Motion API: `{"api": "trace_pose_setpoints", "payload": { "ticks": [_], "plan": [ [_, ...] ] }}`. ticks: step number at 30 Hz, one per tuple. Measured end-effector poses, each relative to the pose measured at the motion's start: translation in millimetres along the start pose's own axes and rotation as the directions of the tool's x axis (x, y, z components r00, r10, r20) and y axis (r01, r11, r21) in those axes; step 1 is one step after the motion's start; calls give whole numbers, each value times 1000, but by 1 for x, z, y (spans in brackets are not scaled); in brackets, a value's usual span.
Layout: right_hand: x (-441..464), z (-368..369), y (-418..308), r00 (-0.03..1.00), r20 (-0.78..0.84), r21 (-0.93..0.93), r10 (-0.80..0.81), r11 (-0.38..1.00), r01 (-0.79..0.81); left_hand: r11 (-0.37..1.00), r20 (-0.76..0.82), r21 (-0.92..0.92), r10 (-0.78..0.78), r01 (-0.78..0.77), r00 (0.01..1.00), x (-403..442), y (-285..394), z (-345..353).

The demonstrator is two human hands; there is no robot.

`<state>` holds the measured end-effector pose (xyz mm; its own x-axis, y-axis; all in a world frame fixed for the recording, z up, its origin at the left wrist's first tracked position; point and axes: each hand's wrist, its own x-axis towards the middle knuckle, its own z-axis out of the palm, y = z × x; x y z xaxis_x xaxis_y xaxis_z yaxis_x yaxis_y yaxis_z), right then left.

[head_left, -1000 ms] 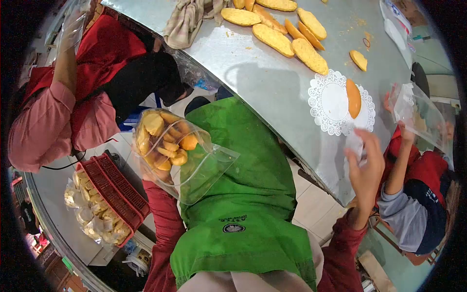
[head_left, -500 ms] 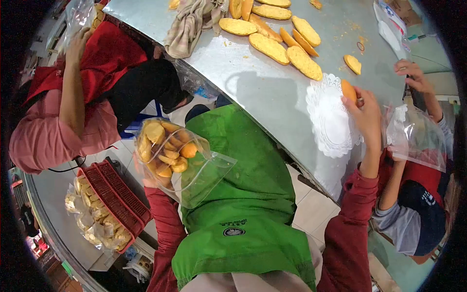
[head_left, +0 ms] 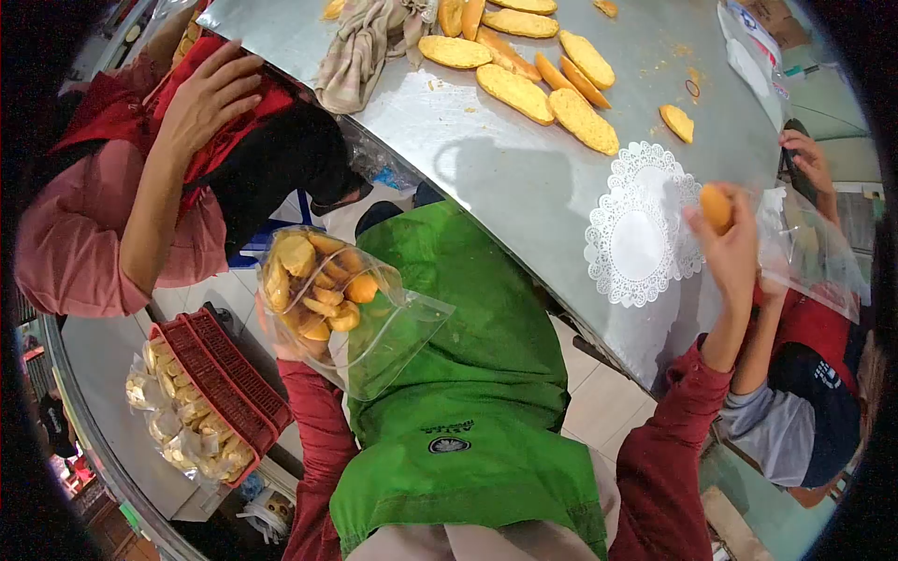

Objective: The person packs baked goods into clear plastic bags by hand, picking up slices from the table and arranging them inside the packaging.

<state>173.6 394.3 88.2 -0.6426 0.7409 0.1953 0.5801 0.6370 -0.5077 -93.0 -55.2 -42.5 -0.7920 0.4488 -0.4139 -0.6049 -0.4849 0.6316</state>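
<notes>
My left hand [head_left: 282, 338] is closed on a clear plastic bag [head_left: 398, 351] with several pieces of yellow-brown bread inside; the bag's open end points toward my green apron [head_left: 458, 271]. Most of that hand is behind the bag. In my right hand [head_left: 728, 248] is a small golden-brown piece of bread [head_left: 716, 208], pinched between fingers and thumb above the table's right side. White lace paper doilies [head_left: 638, 245] lie overlapping on the metal table, just left of that hand. Farther back lie several long slices of bread [head_left: 519, 93] and one shorter piece [head_left: 676, 123].
A crumpled striped cloth [head_left: 360, 65] lies on the metal table [head_left: 449, 131]. Red baskets [head_left: 229, 374] with bagged bread stand at lower left. One co-worker in a pink sleeve [head_left: 84, 234] sits at left; another, at right, holds a clear bag [head_left: 814, 248].
My right hand has moved right and slightly down with the bread, uncovering more of the doilies. My left hand stays put. The left co-worker's hand has come down and toward the table.
</notes>
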Motion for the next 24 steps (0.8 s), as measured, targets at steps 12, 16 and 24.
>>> {"api": "trace_pose_setpoints", "payload": {
  "ticks": [12,16,24],
  "plan": [
    [-27,4,12,986,76,2,148,989,-148,999,140,5,33,-34,990,0,-4,-11],
    [-35,8,7,997,74,24,-34,999,32,978,159,164,105,-131,982,-1,-3,-6],
    [-54,9,-10,998,53,-127,-22,992,29,986,37,122,108,-111,994,-6,-3,-1]
  ]
}}
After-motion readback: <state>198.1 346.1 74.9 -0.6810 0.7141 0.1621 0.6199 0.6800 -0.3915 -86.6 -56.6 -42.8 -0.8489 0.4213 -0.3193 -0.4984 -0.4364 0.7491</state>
